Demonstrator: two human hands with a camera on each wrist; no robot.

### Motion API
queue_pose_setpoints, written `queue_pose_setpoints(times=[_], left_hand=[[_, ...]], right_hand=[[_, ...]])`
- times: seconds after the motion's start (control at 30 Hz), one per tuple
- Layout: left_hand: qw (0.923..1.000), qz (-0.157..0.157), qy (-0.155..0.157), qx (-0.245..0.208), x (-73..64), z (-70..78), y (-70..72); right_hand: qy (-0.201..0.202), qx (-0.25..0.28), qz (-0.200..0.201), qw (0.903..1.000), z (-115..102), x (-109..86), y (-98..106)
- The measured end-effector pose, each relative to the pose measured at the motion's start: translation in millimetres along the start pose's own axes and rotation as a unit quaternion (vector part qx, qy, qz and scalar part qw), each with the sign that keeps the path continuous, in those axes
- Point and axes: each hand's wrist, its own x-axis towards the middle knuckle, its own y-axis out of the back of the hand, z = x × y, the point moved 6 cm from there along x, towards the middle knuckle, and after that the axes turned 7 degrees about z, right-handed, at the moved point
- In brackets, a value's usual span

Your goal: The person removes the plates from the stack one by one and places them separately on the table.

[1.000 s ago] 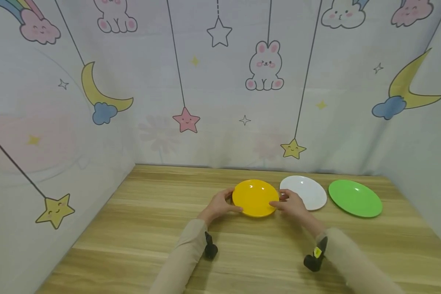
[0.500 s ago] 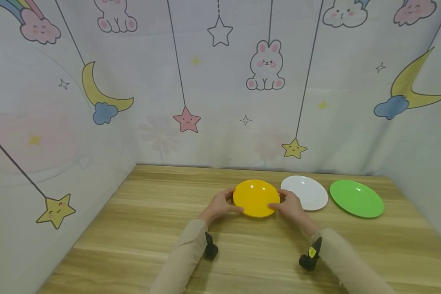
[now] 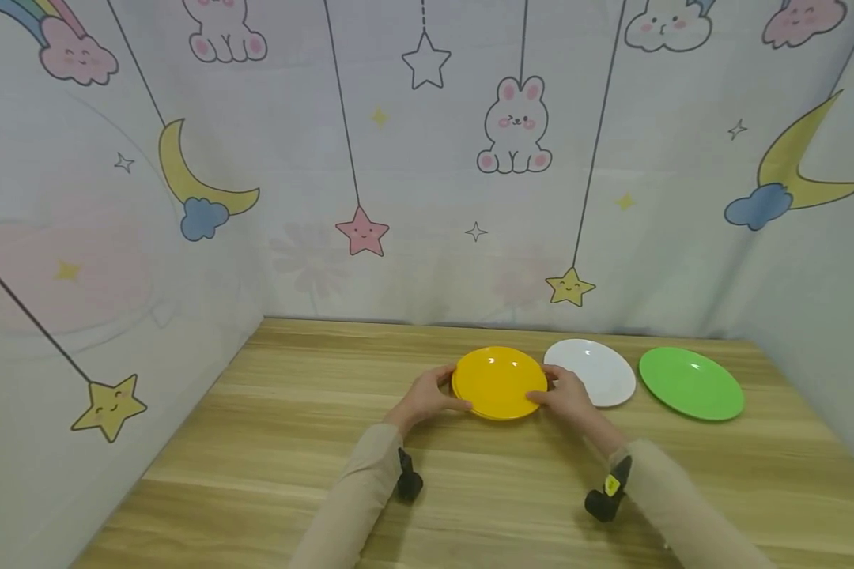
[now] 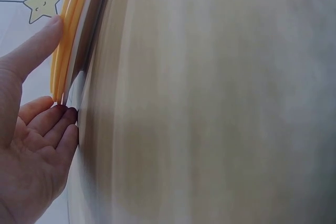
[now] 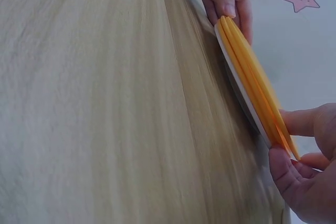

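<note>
A stack of yellow plates (image 3: 498, 383) sits at mid-table, several rims showing in the wrist views. Beneath them a white plate's rim (image 5: 238, 80) shows along the stack's underside. My left hand (image 3: 424, 399) holds the stack's left edge, thumb against the yellow rims and fingertips at the lower edge. At the opposite edge my right hand (image 3: 568, 397) pinches the top yellow plate, thumb on its upper face and fingers under the rim. In the right wrist view a narrow gap parts this plate from those below near the right fingers.
A white plate (image 3: 601, 378) lies just right of the stack, partly behind the right hand. Farther right is a green plate (image 3: 690, 385). The wooden table (image 3: 313, 442) meets a printed cloth backdrop (image 3: 427, 182) at the back and both sides.
My right hand has closed in on the stack's right edge, then shifted slightly right with the top yellow plate. The left hand stays in place.
</note>
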Motion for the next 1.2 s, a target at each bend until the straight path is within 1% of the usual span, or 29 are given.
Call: queue_pose_setpoints(times=[0.2, 0.33, 0.63, 0.83, 0.97, 1.2], left_hand=[[0.9999, 0.001, -0.008, 0.010, 1.7, 3.0, 0.5], [0.9999, 0.002, -0.010, 0.008, 2.2, 3.7, 1.1], [0.9998, 0.001, -0.012, 0.019, 0.0, 2.9, 1.9], [0.9996, 0.002, -0.013, 0.026, -1.9, 3.0, 1.8], [0.9995, 0.002, -0.014, 0.030, -1.8, 1.9, 0.8], [0.9996, 0.005, -0.016, 0.024, -1.6, 2.6, 0.6]], right_hand=[[0.000, -0.006, 0.004, 1.0000, -1.2, 0.7, 6.5], [-0.011, 0.007, 0.000, 0.9999, 0.4, 1.2, 12.1], [-0.037, 0.065, -0.016, 0.9970, 7.4, -3.3, 19.6], [-0.044, 0.120, -0.024, 0.9915, 7.8, -8.8, 24.0], [-0.052, 0.145, -0.021, 0.9879, 10.7, -12.2, 30.3], [-0.042, 0.156, -0.012, 0.9868, 17.7, -16.0, 48.8]])
